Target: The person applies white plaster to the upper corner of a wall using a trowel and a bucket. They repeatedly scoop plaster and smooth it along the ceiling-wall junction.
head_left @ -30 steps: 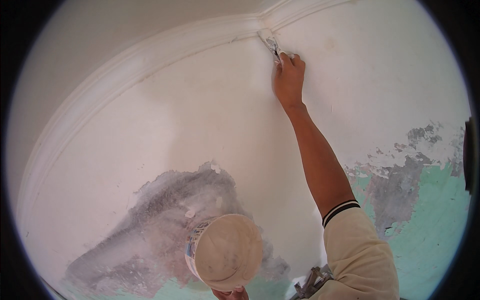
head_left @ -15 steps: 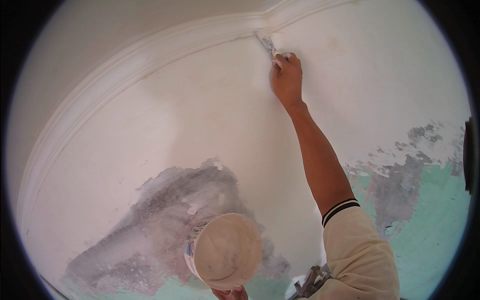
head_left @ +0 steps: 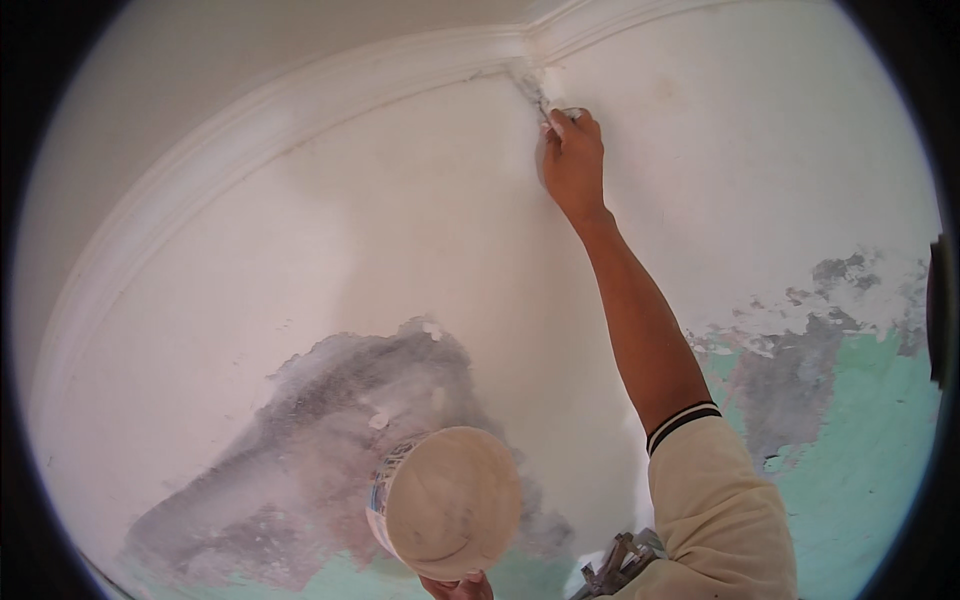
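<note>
I see the right hand pinching a scraper at the wall's top corner. My left hand grips a bucket.

Single view: head-worn, left unit of a side-by-side fisheye pair, upright, not mirrored. Faces the wall with the cornice bowed across the top; black lens border at both sides. Bucket is close in, bottom centre, round top toward the lens. Left hand is cut by the lower edge. Right forearm runs from lower right up and away; right hand is farther out, upper centre.
</note>
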The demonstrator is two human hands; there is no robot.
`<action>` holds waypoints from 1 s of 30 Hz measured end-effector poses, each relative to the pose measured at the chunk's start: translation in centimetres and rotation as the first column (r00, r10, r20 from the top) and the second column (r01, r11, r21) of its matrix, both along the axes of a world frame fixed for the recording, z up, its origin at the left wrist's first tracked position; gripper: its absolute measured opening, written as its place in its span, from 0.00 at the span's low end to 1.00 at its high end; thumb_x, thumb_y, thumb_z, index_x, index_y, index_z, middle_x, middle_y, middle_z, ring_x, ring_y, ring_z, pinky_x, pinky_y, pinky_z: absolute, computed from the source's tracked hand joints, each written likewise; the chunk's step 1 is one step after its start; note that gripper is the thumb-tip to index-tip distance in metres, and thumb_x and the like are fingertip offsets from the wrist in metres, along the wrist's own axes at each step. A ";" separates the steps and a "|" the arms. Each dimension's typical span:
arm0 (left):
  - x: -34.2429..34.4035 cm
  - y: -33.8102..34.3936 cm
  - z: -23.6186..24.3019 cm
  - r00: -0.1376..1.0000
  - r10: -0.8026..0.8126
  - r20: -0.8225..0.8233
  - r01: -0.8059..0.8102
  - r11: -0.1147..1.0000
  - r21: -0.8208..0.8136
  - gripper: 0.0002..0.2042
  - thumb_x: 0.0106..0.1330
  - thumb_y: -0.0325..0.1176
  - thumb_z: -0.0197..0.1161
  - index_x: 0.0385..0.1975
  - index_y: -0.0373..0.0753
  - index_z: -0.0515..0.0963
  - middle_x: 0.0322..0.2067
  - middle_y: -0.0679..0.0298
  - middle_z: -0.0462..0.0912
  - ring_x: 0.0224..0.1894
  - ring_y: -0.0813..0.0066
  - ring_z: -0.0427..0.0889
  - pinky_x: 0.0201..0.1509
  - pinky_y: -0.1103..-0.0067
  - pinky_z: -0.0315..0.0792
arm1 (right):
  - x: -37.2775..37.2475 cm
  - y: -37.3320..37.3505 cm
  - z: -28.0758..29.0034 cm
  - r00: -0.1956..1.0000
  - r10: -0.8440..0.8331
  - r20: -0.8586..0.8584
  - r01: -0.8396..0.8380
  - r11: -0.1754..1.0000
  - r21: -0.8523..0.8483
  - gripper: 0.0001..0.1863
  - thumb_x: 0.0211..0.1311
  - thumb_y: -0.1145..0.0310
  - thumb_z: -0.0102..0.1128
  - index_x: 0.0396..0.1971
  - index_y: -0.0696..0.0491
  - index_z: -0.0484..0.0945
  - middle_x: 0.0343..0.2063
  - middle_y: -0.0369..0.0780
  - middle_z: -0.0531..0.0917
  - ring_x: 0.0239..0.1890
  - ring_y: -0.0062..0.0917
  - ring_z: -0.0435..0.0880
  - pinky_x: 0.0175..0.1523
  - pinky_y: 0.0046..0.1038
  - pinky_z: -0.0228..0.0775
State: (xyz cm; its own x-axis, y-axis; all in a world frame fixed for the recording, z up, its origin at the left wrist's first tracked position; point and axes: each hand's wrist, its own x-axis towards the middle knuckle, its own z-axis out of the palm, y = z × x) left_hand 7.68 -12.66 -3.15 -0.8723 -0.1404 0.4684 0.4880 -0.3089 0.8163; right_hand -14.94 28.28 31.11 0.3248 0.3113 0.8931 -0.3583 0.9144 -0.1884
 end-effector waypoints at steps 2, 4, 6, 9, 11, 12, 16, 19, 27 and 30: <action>-0.1 -0.4 -0.7 1.000 0.002 0.023 -0.001 0.999 -0.036 0.47 0.54 0.44 0.84 0.69 0.34 0.61 0.62 0.56 0.73 0.61 0.64 0.75 0.64 0.65 0.72 | 0.6 -0.6 -1.2 0.999 0.046 0.009 -0.046 0.996 0.082 0.13 0.67 0.78 0.60 0.50 0.64 0.81 0.43 0.50 0.81 0.45 0.44 0.80 0.51 0.39 0.73; -0.8 -0.6 -1.1 0.999 -0.021 0.030 0.022 0.999 -0.044 0.48 0.55 0.44 0.84 0.70 0.34 0.60 0.62 0.56 0.73 0.60 0.64 0.75 0.63 0.66 0.72 | 0.9 0.4 -1.5 0.999 0.046 -0.018 -0.046 0.999 0.010 0.12 0.69 0.77 0.59 0.50 0.65 0.81 0.43 0.49 0.81 0.42 0.40 0.81 0.49 0.36 0.73; -1.2 -0.5 -1.4 0.999 -0.030 0.031 0.031 0.999 -0.045 0.48 0.55 0.44 0.84 0.70 0.33 0.60 0.61 0.56 0.73 0.60 0.65 0.75 0.63 0.66 0.72 | 1.5 1.0 -2.1 0.994 0.111 -0.003 -0.111 0.992 -0.056 0.12 0.69 0.77 0.58 0.50 0.64 0.80 0.43 0.50 0.80 0.42 0.41 0.81 0.48 0.37 0.73; -1.4 0.0 -1.3 0.999 -0.030 0.021 0.031 0.999 -0.026 0.48 0.54 0.45 0.84 0.70 0.33 0.60 0.61 0.56 0.73 0.60 0.65 0.75 0.63 0.66 0.72 | 4.0 0.4 -4.0 0.977 0.211 0.026 -0.208 0.973 -0.098 0.11 0.73 0.73 0.57 0.48 0.64 0.80 0.39 0.49 0.80 0.35 0.36 0.82 0.42 0.35 0.73; -0.3 0.1 0.3 1.000 -0.003 0.026 0.003 1.000 -0.023 0.49 0.54 0.45 0.84 0.70 0.33 0.59 0.62 0.55 0.72 0.60 0.65 0.75 0.63 0.67 0.72 | 7.7 -1.7 -6.5 0.809 0.580 0.095 -0.543 0.799 -0.258 0.10 0.74 0.71 0.57 0.44 0.64 0.80 0.32 0.40 0.79 0.30 0.22 0.78 0.37 0.26 0.70; -0.4 0.4 0.8 1.000 0.002 0.009 -0.001 1.000 -0.031 0.50 0.54 0.45 0.84 0.70 0.32 0.59 0.61 0.55 0.73 0.59 0.65 0.75 0.62 0.68 0.72 | 9.4 -2.5 -7.9 0.728 0.675 0.121 -0.620 0.724 -0.303 0.09 0.74 0.71 0.57 0.42 0.63 0.80 0.29 0.38 0.78 0.28 0.18 0.75 0.35 0.24 0.68; -1.6 -0.5 0.4 0.991 0.039 -0.125 -0.058 0.986 -0.154 0.53 0.51 0.41 0.84 0.72 0.31 0.53 0.64 0.51 0.70 0.59 0.64 0.77 0.61 0.66 0.74 | 17.4 -4.7 -14.2 0.384 0.867 0.317 -0.743 0.494 -0.452 0.06 0.70 0.74 0.58 0.35 0.62 0.80 0.24 0.35 0.76 0.24 0.15 0.72 0.29 0.23 0.64; -4.2 -0.9 -1.3 0.971 0.045 -0.233 -0.115 0.949 -0.294 0.54 0.49 0.42 0.84 0.71 0.32 0.53 0.64 0.51 0.71 0.58 0.64 0.77 0.60 0.65 0.74 | 21.0 -4.5 -17.2 0.285 0.787 0.547 -0.815 0.499 -0.293 0.02 0.64 0.80 0.60 0.32 0.63 0.79 0.24 0.38 0.77 0.23 0.20 0.73 0.27 0.24 0.64; -3.7 0.6 1.3 0.938 0.011 -0.346 -0.178 0.874 -0.453 0.52 0.49 0.49 0.83 0.69 0.33 0.57 0.62 0.55 0.75 0.60 0.68 0.77 0.62 0.69 0.73 | 24.8 -7.5 -17.3 0.380 0.243 0.892 -0.638 0.768 0.062 0.06 0.58 0.85 0.62 0.34 0.60 0.80 0.30 0.43 0.82 0.27 0.32 0.82 0.30 0.30 0.71; -3.7 0.8 1.4 0.945 -0.015 -0.328 -0.155 0.860 -0.486 0.52 0.48 0.48 0.84 0.69 0.32 0.58 0.61 0.55 0.76 0.60 0.68 0.78 0.61 0.70 0.74 | 24.4 -7.9 -17.7 0.412 0.212 0.886 -0.610 0.787 0.096 0.08 0.58 0.83 0.63 0.37 0.59 0.80 0.34 0.43 0.83 0.30 0.33 0.84 0.32 0.32 0.74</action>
State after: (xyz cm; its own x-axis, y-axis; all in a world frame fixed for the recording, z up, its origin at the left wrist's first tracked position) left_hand 4.03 -11.87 -1.76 -0.6667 0.1314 0.7337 0.7451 0.1437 0.6513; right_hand 9.42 20.34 13.37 -0.6603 -0.2044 0.7226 -0.5780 0.7526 -0.3153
